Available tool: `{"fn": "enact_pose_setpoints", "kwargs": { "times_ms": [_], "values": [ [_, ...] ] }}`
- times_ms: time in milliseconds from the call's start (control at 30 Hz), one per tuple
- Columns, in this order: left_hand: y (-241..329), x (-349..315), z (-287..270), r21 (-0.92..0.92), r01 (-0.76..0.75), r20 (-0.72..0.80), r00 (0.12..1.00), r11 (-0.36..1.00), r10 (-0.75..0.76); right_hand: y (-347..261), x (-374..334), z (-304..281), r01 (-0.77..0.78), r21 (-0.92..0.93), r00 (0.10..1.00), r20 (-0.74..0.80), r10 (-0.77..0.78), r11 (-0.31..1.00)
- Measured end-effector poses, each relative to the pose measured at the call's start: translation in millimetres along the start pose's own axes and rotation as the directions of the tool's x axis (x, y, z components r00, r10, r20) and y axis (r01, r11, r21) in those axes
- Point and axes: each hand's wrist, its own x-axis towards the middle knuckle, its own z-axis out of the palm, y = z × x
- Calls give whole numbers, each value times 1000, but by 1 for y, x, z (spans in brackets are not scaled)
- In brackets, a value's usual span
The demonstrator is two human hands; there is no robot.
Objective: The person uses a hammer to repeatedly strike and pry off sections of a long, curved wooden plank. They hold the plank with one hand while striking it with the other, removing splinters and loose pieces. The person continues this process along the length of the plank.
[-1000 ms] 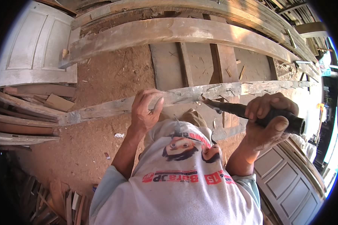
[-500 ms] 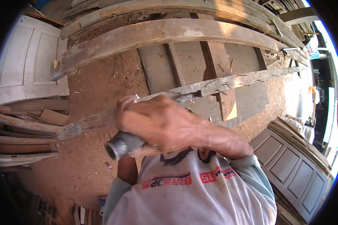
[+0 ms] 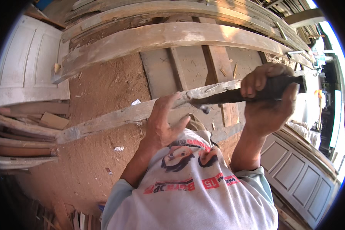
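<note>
Head view shows your right hand [image 3: 270,97] wrapped firmly around what looks like a black-gripped hammer [image 3: 226,96], its butt poking out past your hand to the right and its metal head pointing left. That full-fisted hold on the thick grip probably gives you firm control of the head, which overlaps the near edge of the long, weathered timber beam [image 3: 111,119]; you cannot tell from this angle whether metal and wood touch.

Your left hand [image 3: 159,126] is loosely spread, thumb apart from the fingers, with nothing visible in its grasp. Its fingertips lie at the beam, just left of the hammer's head, perhaps to steady the wood or feel its surface.

The beam crosses in front of you, left end by the stacked boards [image 3: 25,138], a placement that likely puts its middle within easy reach of both hands. Beyond it a thicker beam [image 3: 142,38] runs roughly alongside, and between them a brown plank [image 3: 220,61] lies across a grey sheet [image 3: 191,63]. Panel doors flank you: a whitish door [image 3: 17,57] at upper left, a grey door [image 3: 295,172] at lower right, seemingly set aside from your working area.
</note>
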Motion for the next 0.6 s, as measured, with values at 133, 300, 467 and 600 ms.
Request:
{"fn": "enact_pose_setpoints", "kwargs": {
  "times_ms": [133,300,467,600],
  "values": [
    [30,19,43,-297,20,197,980,955,41,0,-23,16,-167,-356,982,20,186,920],
    [26,6,47,-541,389,195,920,746,-339,2,-42,-39,45,-693,980,170,103,719],
    [69,38,57,-929,51,-40,971,365,-238,1,-95,-99,-545,-755,582,-28,813,365],
    [77,44,81,-956,36,-13,986,291,-167,15,-105,-98,-772,-200,634,-172,754,603]
  ]
}}
